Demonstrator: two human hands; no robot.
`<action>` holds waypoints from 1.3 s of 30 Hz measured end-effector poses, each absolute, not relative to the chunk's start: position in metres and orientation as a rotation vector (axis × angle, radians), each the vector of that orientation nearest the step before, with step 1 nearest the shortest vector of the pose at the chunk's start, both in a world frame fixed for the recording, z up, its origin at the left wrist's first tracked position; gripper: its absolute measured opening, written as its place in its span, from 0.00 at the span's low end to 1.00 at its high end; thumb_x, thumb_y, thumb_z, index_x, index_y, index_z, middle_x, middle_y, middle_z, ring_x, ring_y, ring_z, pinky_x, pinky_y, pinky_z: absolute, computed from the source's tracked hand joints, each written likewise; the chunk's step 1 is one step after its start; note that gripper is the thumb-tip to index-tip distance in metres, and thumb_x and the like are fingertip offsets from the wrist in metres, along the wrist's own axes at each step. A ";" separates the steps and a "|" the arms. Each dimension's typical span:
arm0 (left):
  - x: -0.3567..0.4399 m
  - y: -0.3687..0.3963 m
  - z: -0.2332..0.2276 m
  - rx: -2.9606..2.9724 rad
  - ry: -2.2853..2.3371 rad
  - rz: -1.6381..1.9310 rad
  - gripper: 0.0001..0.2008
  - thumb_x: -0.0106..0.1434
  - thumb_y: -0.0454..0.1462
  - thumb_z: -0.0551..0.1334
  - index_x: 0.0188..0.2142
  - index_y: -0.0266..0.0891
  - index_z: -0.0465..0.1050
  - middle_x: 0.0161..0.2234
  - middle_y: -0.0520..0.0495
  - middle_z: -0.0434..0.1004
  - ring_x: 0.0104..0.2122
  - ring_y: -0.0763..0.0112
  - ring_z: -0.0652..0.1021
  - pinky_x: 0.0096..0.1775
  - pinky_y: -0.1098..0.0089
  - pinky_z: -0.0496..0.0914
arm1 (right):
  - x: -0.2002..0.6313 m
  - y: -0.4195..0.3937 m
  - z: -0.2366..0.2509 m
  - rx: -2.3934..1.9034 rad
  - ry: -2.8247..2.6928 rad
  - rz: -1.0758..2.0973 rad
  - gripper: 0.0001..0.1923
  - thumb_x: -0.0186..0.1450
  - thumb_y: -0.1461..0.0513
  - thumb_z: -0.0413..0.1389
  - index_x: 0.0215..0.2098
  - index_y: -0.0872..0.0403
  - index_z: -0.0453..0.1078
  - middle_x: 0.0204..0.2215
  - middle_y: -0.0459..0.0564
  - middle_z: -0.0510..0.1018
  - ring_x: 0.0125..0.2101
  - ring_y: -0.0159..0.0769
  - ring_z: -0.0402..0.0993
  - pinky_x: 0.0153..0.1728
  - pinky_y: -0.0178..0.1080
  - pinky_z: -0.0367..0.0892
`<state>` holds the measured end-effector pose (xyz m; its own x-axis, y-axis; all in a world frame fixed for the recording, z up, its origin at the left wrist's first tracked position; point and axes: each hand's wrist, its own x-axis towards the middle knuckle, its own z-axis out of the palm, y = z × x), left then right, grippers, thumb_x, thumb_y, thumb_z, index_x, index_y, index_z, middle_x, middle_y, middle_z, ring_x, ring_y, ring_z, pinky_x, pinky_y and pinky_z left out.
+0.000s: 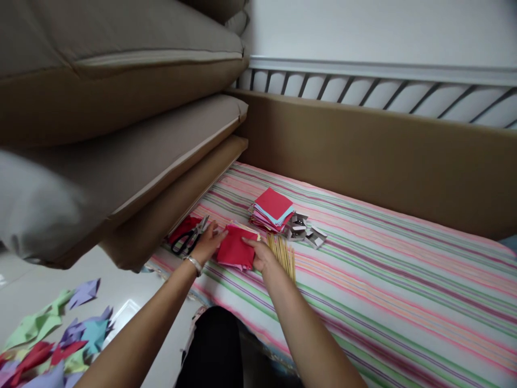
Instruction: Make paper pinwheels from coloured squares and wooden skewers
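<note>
A stack of square coloured paper, red on top with pink and pale sheets showing at its edges, lies between my hands on the striped bedsheet. My left hand, a bracelet at its wrist, grips the left side of the stack. On the right side, my right hand holds the stack with its thumb on the top sheet; its other fingers are partly hidden. Dark-handled scissors lie just left of my left hand, by red paper. Thin yellowish sticks lie right beside my right hand.
Behind the sticks sits a second paper stack, next to small open grey boxes. Thick cushions overhang at the left. A brown panel borders the back. Cut coloured paper pieces lie on the floor, lower left.
</note>
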<state>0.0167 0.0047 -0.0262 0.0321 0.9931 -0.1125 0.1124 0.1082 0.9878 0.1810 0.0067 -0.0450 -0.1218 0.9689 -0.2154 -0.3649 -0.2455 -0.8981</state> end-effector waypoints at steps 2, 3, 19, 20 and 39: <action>0.016 0.011 -0.024 1.111 1.370 1.080 0.31 0.45 0.40 0.68 0.49 0.37 0.64 0.46 0.37 0.73 0.45 0.57 0.74 0.44 0.61 0.68 | 0.180 0.006 -0.041 -1.003 -0.834 1.597 0.20 0.60 0.56 0.57 0.48 0.56 0.65 0.42 0.53 0.73 0.41 0.40 0.72 0.39 0.45 0.70; 0.015 0.014 -0.022 1.095 1.331 1.075 0.30 0.42 0.39 0.69 0.46 0.36 0.66 0.41 0.39 0.76 0.41 0.58 0.76 0.41 0.62 0.69 | 0.180 0.006 -0.038 -0.987 -0.836 1.583 0.21 0.57 0.56 0.60 0.46 0.55 0.66 0.40 0.52 0.75 0.40 0.41 0.72 0.38 0.45 0.70; 0.014 0.009 -0.044 1.100 1.271 1.225 0.14 0.43 0.42 0.67 0.29 0.39 0.71 0.25 0.52 0.76 0.29 0.64 0.76 0.34 0.65 0.70 | 0.180 0.002 -0.058 -1.011 -1.066 1.406 0.15 0.48 0.59 0.61 0.36 0.53 0.71 0.31 0.47 0.79 0.32 0.38 0.73 0.35 0.39 0.68; 0.014 0.010 -0.044 1.103 1.266 1.224 0.14 0.44 0.42 0.67 0.30 0.39 0.72 0.26 0.51 0.76 0.30 0.64 0.76 0.35 0.65 0.70 | 0.180 0.003 -0.056 -1.030 -1.075 1.386 0.12 0.49 0.59 0.61 0.33 0.53 0.71 0.29 0.47 0.78 0.30 0.37 0.73 0.33 0.39 0.68; 0.014 0.010 -0.044 1.257 1.160 1.240 0.16 0.49 0.40 0.65 0.38 0.37 0.72 0.38 0.45 0.78 0.41 0.62 0.76 0.47 0.63 0.68 | 0.180 0.013 -0.045 -1.080 -1.172 1.298 0.12 0.47 0.65 0.60 0.31 0.50 0.74 0.33 0.45 0.79 0.39 0.39 0.72 0.44 0.40 0.65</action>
<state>0.0135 0.0098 -0.0441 0.0206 0.9980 0.0593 -0.0072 -0.0591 0.9982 0.1797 0.0133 -0.0448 -0.0614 0.9979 0.0186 -0.1196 0.0111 -0.9928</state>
